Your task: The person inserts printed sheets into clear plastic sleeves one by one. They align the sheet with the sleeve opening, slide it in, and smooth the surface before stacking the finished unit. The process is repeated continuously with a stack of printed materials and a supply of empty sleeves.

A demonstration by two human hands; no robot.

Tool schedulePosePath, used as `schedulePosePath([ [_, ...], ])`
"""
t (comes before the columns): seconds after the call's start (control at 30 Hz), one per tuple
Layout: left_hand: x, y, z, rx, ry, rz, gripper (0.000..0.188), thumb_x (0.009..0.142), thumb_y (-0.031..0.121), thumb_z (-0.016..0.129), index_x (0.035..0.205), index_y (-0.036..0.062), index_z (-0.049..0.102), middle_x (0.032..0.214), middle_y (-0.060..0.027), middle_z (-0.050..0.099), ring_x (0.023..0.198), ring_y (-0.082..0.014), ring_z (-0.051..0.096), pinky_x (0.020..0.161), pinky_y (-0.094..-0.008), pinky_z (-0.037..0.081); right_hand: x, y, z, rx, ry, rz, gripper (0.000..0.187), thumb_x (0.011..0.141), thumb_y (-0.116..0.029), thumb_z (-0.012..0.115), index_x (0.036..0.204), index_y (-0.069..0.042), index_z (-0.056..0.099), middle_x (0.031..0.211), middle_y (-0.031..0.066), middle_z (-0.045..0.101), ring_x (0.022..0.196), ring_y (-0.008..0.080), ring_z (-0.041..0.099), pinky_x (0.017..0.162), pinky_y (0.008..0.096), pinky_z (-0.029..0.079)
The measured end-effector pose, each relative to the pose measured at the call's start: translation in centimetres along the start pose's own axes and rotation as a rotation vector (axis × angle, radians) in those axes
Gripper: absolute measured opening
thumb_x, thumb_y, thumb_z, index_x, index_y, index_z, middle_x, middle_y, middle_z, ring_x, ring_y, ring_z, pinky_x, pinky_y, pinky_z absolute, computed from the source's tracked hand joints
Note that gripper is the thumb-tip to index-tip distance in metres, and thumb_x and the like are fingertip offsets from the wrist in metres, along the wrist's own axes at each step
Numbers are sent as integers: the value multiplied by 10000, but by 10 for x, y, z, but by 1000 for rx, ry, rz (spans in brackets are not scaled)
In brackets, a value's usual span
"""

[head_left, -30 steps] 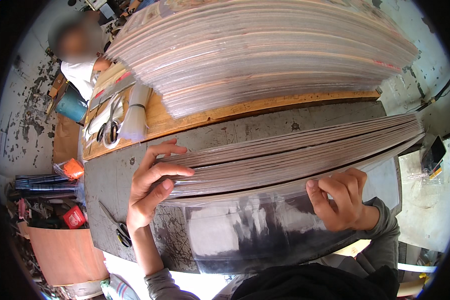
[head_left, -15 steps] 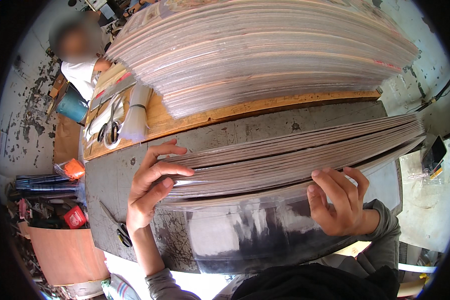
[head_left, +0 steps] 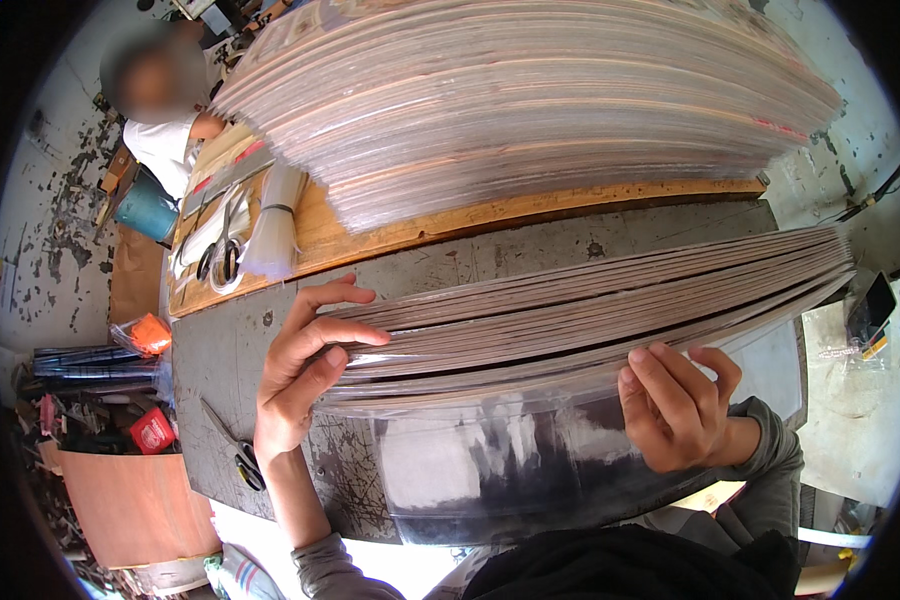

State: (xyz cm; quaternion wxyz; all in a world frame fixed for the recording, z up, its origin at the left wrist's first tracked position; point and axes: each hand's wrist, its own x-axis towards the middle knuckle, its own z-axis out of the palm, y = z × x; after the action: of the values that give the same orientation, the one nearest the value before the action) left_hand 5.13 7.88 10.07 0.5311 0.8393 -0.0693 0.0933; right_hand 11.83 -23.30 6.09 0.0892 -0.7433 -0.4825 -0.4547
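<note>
The person's left hand (head_left: 295, 375) is at the left end of a long stack of thin sheets (head_left: 580, 310), its fingers spread wide over the edges and its thumb against the lower layers; how firmly it presses is not clear. The right hand (head_left: 678, 415) is at the near, lower edge of the stack, right of its middle, with the fingers curled and the thumb set close to the index finger; whether a sheet edge is pinched between them, the view does not settle. The stack spans a scratched grey bench (head_left: 220, 345), its edges facing the person, with dark gaps between some layers. A dark glossy surface (head_left: 490, 480) with pale reflections lies just in front of it. Scissors (head_left: 235, 455) lie on the bench near the left forearm. Beyond, a wooden table (head_left: 415, 235) bears a much larger pile of layered sheets (head_left: 550, 110), a banded bundle of translucent strips (head_left: 273, 225) and another pair of scissors (head_left: 226, 250). A co-worker in a white top (head_left: 160, 155) is at the table's far left.
</note>
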Motion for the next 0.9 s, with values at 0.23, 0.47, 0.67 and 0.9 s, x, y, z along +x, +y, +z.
schedulePosePath([
  [0.23,0,1,0,10,-2,3,280,839,214,490,945,25,665,1132,-159,517,1195,-324,399,1034,-445,227,0,0,2,-48,34,-29,123,668,-66,661,648,-132,558,937,26,614,821,126,574,710,313,396],
  [0.47,0,1,0,22,-5,9,280,851,232,500,947,26,663,1127,-157,519,1181,-320,407,1034,-447,229,4,4,1,14,12,-34,111,652,-29,665,670,-103,583,906,56,616,791,147,562,590,237,399],
  [0.67,0,0,1,28,3,10,277,848,235,505,944,30,665,1124,-153,522,1166,-314,418,1034,-453,232,3,4,4,77,61,-43,111,639,-16,666,640,-80,576,905,74,617,745,155,562,573,230,401],
  [0.9,1,1,0,31,5,10,276,843,240,511,938,33,668,1116,-150,528,1165,-312,420,1037,-455,230,5,8,0,160,5,-30,97,637,-18,657,672,-84,595,839,77,630,717,142,542,569,232,378],
])
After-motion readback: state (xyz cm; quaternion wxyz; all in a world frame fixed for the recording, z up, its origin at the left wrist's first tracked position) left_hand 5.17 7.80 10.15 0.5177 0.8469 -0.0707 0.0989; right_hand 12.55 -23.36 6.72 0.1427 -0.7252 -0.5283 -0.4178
